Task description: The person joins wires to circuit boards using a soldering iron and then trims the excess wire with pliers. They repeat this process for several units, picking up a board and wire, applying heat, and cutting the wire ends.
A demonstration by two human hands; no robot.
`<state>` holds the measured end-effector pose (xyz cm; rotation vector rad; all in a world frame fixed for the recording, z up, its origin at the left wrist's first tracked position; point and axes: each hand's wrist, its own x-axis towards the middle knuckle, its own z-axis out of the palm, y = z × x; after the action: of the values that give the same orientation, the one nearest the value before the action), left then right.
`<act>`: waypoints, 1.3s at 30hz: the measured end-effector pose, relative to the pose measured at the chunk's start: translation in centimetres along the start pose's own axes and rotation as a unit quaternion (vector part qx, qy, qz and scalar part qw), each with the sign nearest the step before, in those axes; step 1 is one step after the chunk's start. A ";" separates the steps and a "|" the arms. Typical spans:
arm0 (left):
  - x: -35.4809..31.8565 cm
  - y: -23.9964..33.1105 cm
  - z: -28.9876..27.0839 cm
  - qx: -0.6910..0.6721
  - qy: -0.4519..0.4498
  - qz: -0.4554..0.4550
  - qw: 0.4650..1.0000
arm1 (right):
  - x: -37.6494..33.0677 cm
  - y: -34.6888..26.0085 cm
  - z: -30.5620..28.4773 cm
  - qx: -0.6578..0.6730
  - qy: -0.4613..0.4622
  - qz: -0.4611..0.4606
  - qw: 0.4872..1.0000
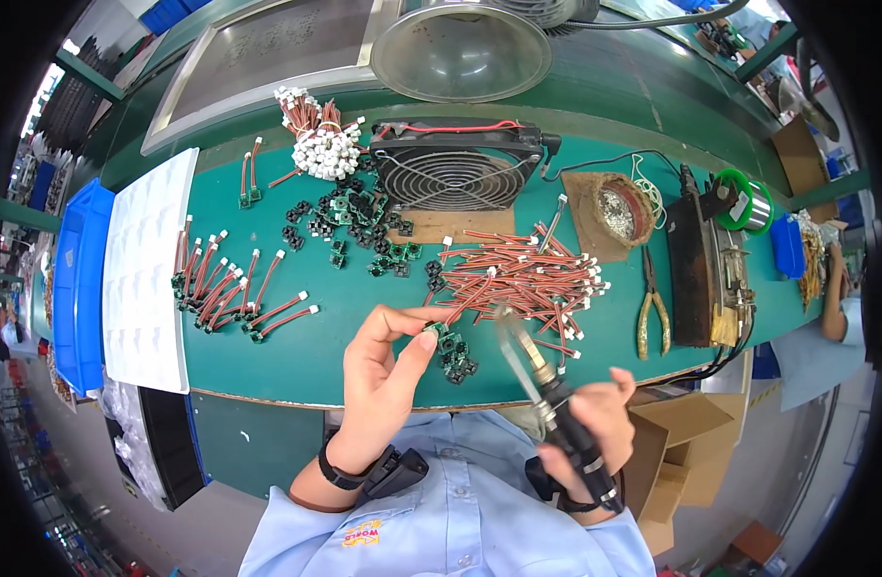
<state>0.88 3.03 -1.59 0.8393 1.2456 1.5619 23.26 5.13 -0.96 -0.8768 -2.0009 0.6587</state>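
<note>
One left hand (381,377), as I view it remotely, pinches a small green circuit board (439,331) near the green table's (258,373) front edge, beside a heap of reddish wires (518,277), while the right hand (604,423) grips a black-handled soldering iron (573,433).

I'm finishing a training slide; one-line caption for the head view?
At a green bench, the left hand holds a circuit board, the right hand a soldering iron.

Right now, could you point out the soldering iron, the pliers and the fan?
Soldering iron (576,437): head view, on its black handle.
Pliers (650,287): head view, near the joint, above the yellow handles.
Fan (453,178): head view, on its front grille.
</note>
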 end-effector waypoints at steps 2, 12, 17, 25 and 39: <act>0.1 -0.1 0.2 0.002 -0.006 0.006 1.000 | -0.3 -0.2 0.3 0.044 -0.051 -0.017 0.998; 0.0 -0.1 0.2 0.014 -0.027 0.007 1.000 | -0.1 -0.2 0.5 0.037 -0.049 -0.038 0.997; 0.0 -0.1 0.4 0.007 -0.031 -0.004 0.999 | -0.2 -0.2 0.6 0.033 -0.046 -0.033 0.998; -0.1 -0.1 0.5 0.008 -0.033 -0.015 0.999 | 0.3 -0.6 0.2 0.042 -0.052 -0.008 0.998; -0.3 0.0 0.8 0.013 -0.034 -0.010 0.999 | -0.5 0.1 0.6 0.048 -0.033 -0.028 0.998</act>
<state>1.69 3.05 -1.40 0.8863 1.2236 1.4912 22.98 4.74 -1.53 -0.7474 -2.0265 0.7545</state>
